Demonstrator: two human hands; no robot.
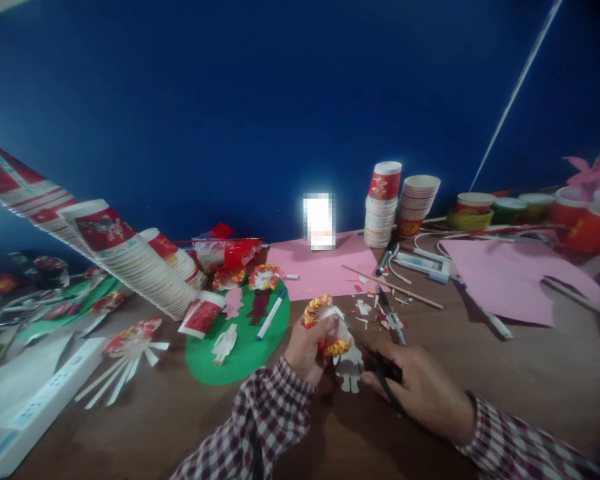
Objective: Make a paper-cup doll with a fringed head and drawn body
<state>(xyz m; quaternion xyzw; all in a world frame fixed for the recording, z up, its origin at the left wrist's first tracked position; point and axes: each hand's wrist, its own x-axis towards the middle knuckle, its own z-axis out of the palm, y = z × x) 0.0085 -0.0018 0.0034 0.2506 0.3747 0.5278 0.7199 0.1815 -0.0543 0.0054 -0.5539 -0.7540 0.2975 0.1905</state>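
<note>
My left hand (307, 343) is closed on a cut paper cup piece (341, 347) whose edge is curled in yellow and red. In my right hand (423, 387) is a pair of scissors (391, 373), with the blades pointing up and left at the cup piece. Just below the cup piece lies a white paper doll cutout (350, 375) on the table. To the left, a green paper disc (215, 370) carries another white figure (225, 344), a pink figure (233, 303), a dark red figure (259, 307) and a blue-capped marker (271, 315).
Leaning stacks of paper cups (130, 257) stand left, upright stacks (380, 213) at the back. Pink paper sheets (510, 280), a wooden stick (393, 287), a craft knife (391, 313) and paper scraps lie around. A power strip (40, 407) is at the left front.
</note>
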